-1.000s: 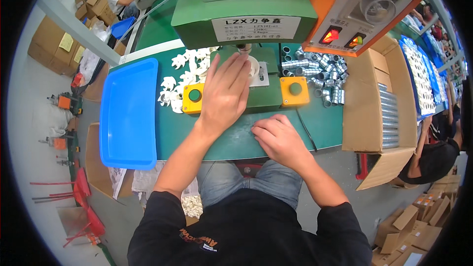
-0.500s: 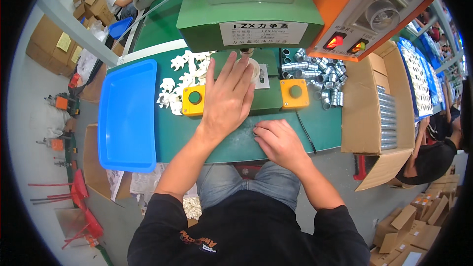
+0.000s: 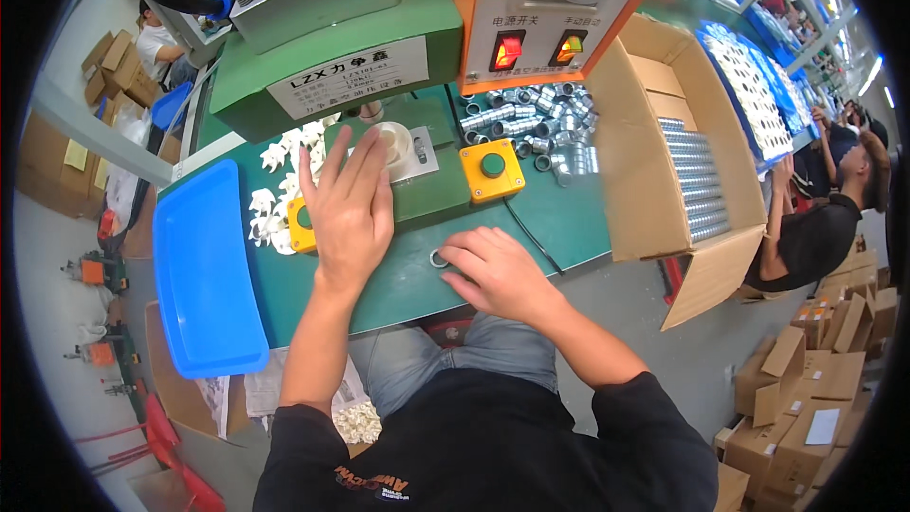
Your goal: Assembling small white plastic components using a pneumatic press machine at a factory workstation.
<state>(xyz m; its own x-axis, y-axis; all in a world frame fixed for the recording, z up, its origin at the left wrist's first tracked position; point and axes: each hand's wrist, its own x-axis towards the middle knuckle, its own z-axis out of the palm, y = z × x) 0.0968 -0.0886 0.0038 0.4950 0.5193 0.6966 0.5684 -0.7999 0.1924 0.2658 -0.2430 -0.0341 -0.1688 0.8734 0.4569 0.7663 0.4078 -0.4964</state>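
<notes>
My left hand (image 3: 349, 213) lies with its fingers stretched out beside a round white plastic part (image 3: 399, 146) on the base of a green press (image 3: 327, 47). Its fingertips reach under the press head, and whether they touch the part I cannot tell. Lower down, over the green table, the fingers of my right hand (image 3: 498, 270) are curled, with a small metal ring (image 3: 439, 258) at their tips. Yellow boxes with green buttons stand on both sides of the press base: the right button box (image 3: 492, 171) shows fully, while my left hand partly covers the left button box (image 3: 301, 228).
White plastic fittings (image 3: 273, 213) are heaped left of the press, beside a blue tray (image 3: 209, 275). Metal sleeves (image 3: 545, 123) lie to its right. A cardboard box (image 3: 640, 171) holds rows of metal pieces. Above hangs an orange control box (image 3: 474, 19). A person (image 3: 815, 237) sits at the right.
My view has turned, so the press, table and boxes appear farther left and tilted. The left hand stays beside the white part. More of the metal ring shows at my right fingertips.
</notes>
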